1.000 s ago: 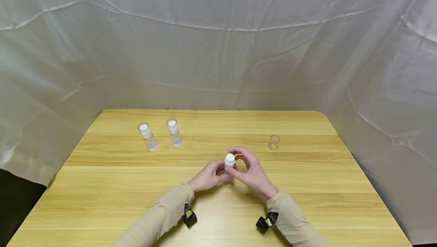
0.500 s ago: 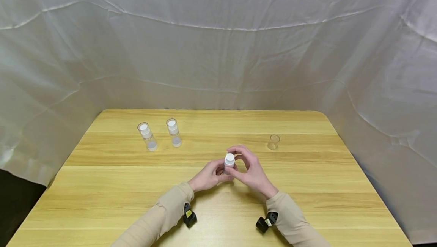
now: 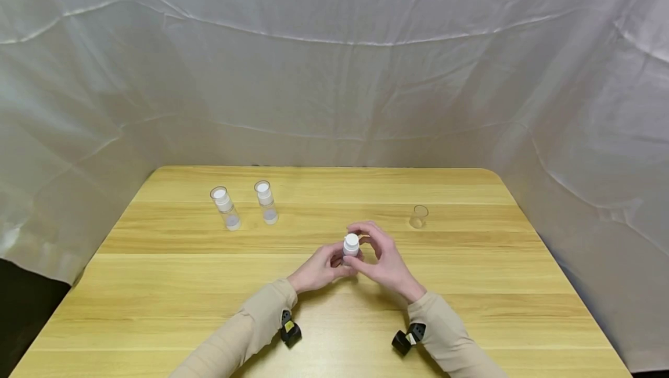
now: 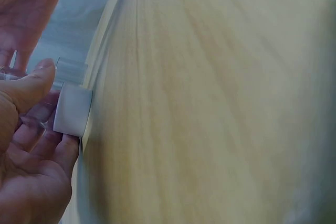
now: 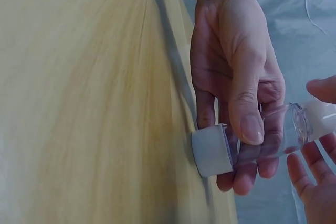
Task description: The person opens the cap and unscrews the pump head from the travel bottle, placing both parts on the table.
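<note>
A small clear bottle (image 5: 281,129) with a white base (image 5: 211,150) and a white top (image 3: 352,243) is held between both hands over the middle of the table. My left hand (image 3: 320,269) grips the clear body, thumb on one side and fingers curled round the other. At the top, my right hand (image 3: 384,262) pinches the white collar (image 5: 320,118) between thumb and fingers. The base faces the table, as the left wrist view shows with its white base (image 4: 73,109). A clear cap (image 3: 418,217) stands apart, to the right beyond the right hand.
Two similar capped bottles, one left (image 3: 226,208) and one right (image 3: 266,202), stand upright at the back left of the wooden table (image 3: 157,308). A pale grey curtain (image 3: 334,87) surrounds its back and sides.
</note>
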### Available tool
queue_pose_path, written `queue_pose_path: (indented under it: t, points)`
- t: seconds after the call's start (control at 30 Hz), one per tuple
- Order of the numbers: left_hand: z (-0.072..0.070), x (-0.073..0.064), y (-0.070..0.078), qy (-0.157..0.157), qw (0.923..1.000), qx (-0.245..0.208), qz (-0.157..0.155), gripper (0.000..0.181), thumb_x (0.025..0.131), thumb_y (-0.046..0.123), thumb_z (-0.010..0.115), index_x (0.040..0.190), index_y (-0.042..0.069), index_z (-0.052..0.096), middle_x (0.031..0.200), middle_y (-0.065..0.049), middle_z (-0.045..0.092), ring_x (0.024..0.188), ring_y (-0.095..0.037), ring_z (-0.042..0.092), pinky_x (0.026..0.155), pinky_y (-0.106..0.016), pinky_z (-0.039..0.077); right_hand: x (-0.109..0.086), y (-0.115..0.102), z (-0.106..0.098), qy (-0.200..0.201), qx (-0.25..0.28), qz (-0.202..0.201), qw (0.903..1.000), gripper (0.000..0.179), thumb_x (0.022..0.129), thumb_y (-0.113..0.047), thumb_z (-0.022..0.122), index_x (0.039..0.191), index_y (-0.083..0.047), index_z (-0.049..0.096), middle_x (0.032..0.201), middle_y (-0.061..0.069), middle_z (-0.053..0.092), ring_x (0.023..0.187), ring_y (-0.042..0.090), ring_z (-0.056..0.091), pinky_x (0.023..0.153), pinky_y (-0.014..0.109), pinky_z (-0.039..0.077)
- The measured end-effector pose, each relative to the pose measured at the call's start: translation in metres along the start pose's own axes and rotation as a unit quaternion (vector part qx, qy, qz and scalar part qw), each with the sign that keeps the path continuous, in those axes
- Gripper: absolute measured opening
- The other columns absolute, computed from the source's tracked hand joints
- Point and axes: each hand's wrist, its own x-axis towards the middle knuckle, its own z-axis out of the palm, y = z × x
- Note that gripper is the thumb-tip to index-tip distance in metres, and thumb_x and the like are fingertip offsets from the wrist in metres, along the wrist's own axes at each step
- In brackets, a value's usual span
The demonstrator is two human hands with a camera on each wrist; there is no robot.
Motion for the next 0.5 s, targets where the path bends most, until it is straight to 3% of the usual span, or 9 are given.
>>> queue_pose_path:
  t: [0.27,0.5]
  points:
    - [-0.0007,0.0000,0.0001,0.007,0.9999,0.015,-0.002,0.033,0.094,0.007,0.069,0.126,0.003,0.063,0.126,-0.014,0.068,0.120,-0.027,0.063,0.106,-0.022,0.050,0.0020,-0.0013,0.0011,0.008,-0.007,0.006,0.9999,0.044,0.079,0.010,0.078,0.117,0.006,0.057,0.111,0.018,0.061,0.103,0.004,0.059,0.100,0.017,0.053]
    - [0.0000,-0.0001,-0.0003,0.001,1.0000,0.004,0.001,0.037,0.094,0.008,0.068,0.129,0.000,0.060,0.128,-0.016,0.068,0.124,-0.030,0.062,0.111,-0.025,0.049,0.0002,0.0006,-0.0002,-0.008,0.006,0.003,0.9999,0.052,0.077,0.014,0.076,0.125,0.008,0.056,0.118,0.022,0.060,0.110,0.004,0.056,0.102,0.020,0.053]
